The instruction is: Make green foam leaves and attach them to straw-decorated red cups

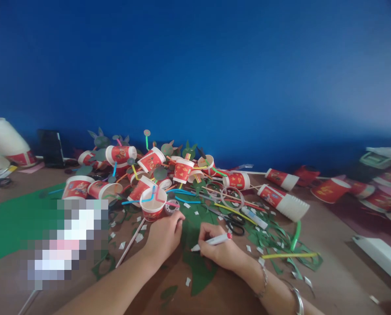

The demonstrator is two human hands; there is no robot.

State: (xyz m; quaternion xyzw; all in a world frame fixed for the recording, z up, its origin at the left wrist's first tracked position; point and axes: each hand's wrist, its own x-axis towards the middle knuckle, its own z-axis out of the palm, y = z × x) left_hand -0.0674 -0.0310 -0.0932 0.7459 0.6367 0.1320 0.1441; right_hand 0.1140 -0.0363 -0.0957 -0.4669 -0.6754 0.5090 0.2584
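My right hand (217, 247) grips a white marker (218, 239) with a red end, its other end pointing left over dark green paper (200, 273). Beside it, my left hand (167, 232) is closed, fingers curled down at the left edge of the paper; anything inside them is hidden. Just beyond the left hand stands a red and white paper cup (152, 203) with blue and pink bent straws across its mouth. A roll of tape (172, 207) sits by that cup. Black-handled scissors (236, 222) lie past the right hand.
Behind my hands, several red paper cups (182, 169) with straws and paper shapes form a heap against the blue wall (195, 78). A cup stack (282, 203) lies at right, near green scraps (270, 236). Green sheet (15, 223) and a blurred patch are left.
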